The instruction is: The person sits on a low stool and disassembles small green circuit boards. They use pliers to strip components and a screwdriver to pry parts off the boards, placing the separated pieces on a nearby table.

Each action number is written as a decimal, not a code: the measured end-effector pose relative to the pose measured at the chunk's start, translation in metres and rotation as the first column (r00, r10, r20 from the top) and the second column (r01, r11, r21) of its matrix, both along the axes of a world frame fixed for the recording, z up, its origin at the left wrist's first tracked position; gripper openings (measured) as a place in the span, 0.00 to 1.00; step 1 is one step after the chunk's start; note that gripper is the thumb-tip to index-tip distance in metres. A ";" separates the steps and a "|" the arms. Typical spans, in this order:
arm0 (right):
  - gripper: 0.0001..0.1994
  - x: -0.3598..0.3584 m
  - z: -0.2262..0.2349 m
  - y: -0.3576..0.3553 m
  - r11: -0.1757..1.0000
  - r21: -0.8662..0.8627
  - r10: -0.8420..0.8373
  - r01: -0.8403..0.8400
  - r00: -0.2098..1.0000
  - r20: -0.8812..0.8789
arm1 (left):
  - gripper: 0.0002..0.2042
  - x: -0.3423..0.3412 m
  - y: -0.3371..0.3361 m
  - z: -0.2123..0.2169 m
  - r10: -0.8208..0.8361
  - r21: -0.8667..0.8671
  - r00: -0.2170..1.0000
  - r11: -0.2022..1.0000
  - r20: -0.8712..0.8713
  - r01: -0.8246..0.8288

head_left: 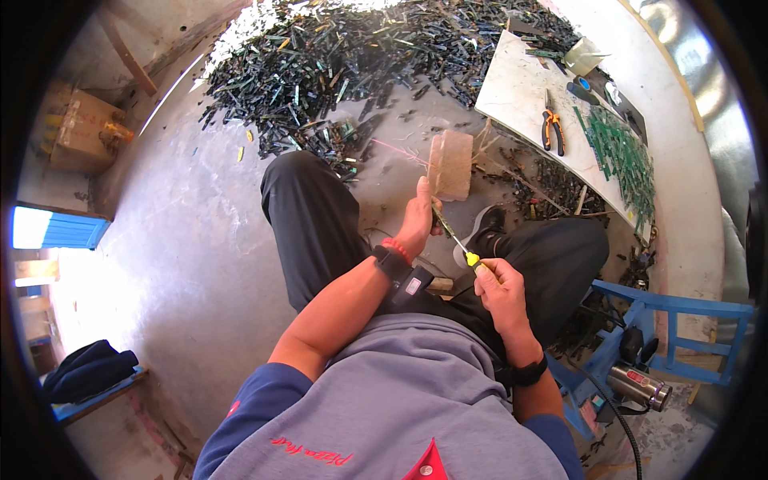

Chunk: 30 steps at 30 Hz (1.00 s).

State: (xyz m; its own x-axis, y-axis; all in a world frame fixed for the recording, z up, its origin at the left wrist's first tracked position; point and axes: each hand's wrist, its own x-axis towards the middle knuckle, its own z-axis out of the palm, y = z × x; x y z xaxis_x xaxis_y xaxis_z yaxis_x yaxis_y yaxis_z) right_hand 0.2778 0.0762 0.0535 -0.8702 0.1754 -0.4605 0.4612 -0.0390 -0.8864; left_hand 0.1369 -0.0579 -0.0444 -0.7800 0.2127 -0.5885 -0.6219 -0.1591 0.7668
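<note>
Grey shirtfront (pixel 392 376) nearest, the person's left hand (pixel 418 218) pinches a narrow dark strip (pixel 439 214) between the knees (pixel 308 188) — probably light, stiff and brittle, best held by its edges — while the right hand (pixel 501 293) grips a yellow-handled screwdriver (pixel 473 260), its tip at the strip.

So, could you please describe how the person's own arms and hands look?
The left hand and right hand wear no gloves. The left sleeve is short and dark blue, with a small red mark; the right sleeve is dark blue too. On the left are a red bracelet and black strap with a boxy device; on the right, a black band.
</note>
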 end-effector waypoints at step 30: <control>0.12 -0.014 -0.022 -0.017 0.766 -0.598 -0.132 0.238 0.967 0.216 | 0.32 0.003 -0.001 0.005 -0.001 0.115 0.995 0.993 0.096 -0.010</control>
